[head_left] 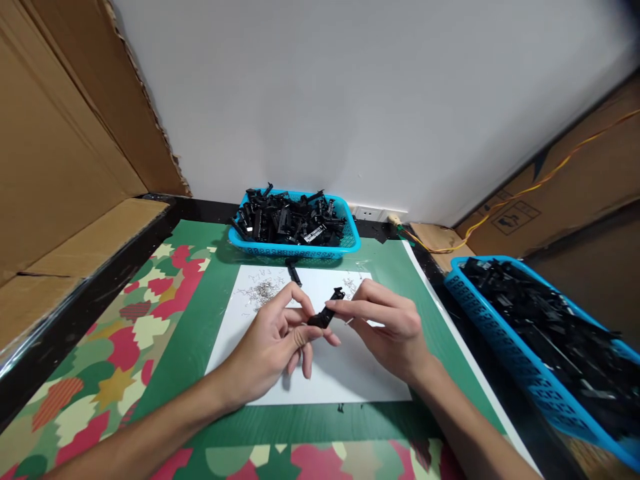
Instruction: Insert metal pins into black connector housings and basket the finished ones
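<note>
Above the white sheet [330,380], my left hand [277,333] pinches the lower end of a small black plastic part [326,313] between thumb and fingers. My right hand [390,323] is at the part's right side, its fingertips closed together against it. A tiny light-coloured sliver shows under the right fingers, too small to name. Behind my left hand lies a pile of fine metal pieces [263,291]. A second black part [293,272] rests at the sheet's back edge, and a few more metal pieces [351,285] lie behind my right hand.
A blue basket [295,251] heaped with black parts stands at the back by the wall. Another blue basket [530,360] of black parts is at the right. Tiny black bits [341,407] lie on the green mat near the front. Cardboard and yellow-red wires flank the table.
</note>
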Demonstrator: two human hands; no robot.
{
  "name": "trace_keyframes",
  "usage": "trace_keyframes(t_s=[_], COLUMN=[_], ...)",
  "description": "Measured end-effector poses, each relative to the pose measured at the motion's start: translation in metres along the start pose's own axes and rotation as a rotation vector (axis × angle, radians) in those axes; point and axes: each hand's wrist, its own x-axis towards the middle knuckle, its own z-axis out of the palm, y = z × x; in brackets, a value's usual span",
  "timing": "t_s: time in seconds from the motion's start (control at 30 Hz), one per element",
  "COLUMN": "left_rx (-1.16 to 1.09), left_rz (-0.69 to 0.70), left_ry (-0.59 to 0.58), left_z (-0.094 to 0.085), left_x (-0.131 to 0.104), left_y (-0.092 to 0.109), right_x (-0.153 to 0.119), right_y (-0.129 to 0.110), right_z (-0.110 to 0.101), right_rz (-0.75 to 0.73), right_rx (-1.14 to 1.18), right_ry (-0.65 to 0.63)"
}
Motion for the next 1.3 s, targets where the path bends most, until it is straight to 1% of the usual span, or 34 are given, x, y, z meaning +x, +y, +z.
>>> trace_keyframes(t_s=[0.03,0.1,0.17,0.23,0.37,0.47,0.57,0.73,0.8,0.87,0.97,1.0,1.07,1.13,1.2,1.27,1.3], left_rx=[0.058,0.261,0.523,0.737,0.951,1.051,1.118,1.161,1.184,1.212,1.248,1.255,1.269,1.294,1.321,1.342,1.351], left_rz=[0.018,0.088,0.202,0.347,0.633,0.755,0.775,0.731,0.715,0.699,0.680,0.676,0.675,0.680,0.696,0.713,0.723], left_ry=[0.017,0.076,0.139,0.175,0.207,0.235,0.258,0.248,0.233,0.217,0.199,0.193,0.182,0.165,0.150,0.138,0.137], left_z=[-0.001,-0.005,-0.011,-0.015,-0.018,-0.018,-0.019,-0.022,-0.022,-0.021,-0.020,-0.020,-0.020,-0.020,-0.019,-0.019,-0.019], left_x=[0.000,0.001,0.001,0.002,0.003,0.004,0.003,0.003,0.003,0.003,0.003,0.003,0.003,0.003,0.003,0.003,0.003], left_y=[-0.001,-0.004,-0.008,-0.011,-0.011,-0.010,-0.012,-0.018,-0.019,-0.018,-0.017,-0.017,-0.017,-0.017,-0.017,-0.018,-0.018], right_x=[-0.001,-0.001,-0.001,-0.001,-0.005,-0.009,-0.010,-0.002,0.001,0.003,0.003,0.003,0.004,0.005,0.006,0.007,0.007], right_y=[0.002,0.005,0.008,0.010,0.018,0.024,0.026,0.019,0.017,0.016,0.017,0.016,0.012,0.004,-0.004,-0.010,-0.012], right_z=[0.000,0.001,0.001,0.001,0.005,0.008,0.008,-0.002,-0.005,-0.007,-0.009,-0.009,-0.008,-0.002,0.006,0.016,0.020], right_rz=[-0.027,-0.074,-0.113,-0.136,-0.120,-0.099,-0.073,0.079,0.120,0.124,0.093,0.088,0.115,0.211,0.349,0.462,0.495], right_rx=[-0.041,-0.114,-0.162,-0.185,-0.184,-0.179,-0.176,-0.131,-0.138,-0.183,-0.270,-0.276,-0.224,-0.091,0.082,0.228,0.268], right_ry=[-0.002,-0.016,-0.031,-0.045,-0.097,-0.140,-0.191,-0.421,-0.434,-0.417,-0.400,-0.377,-0.273,-0.146,-0.068,-0.055,-0.060])
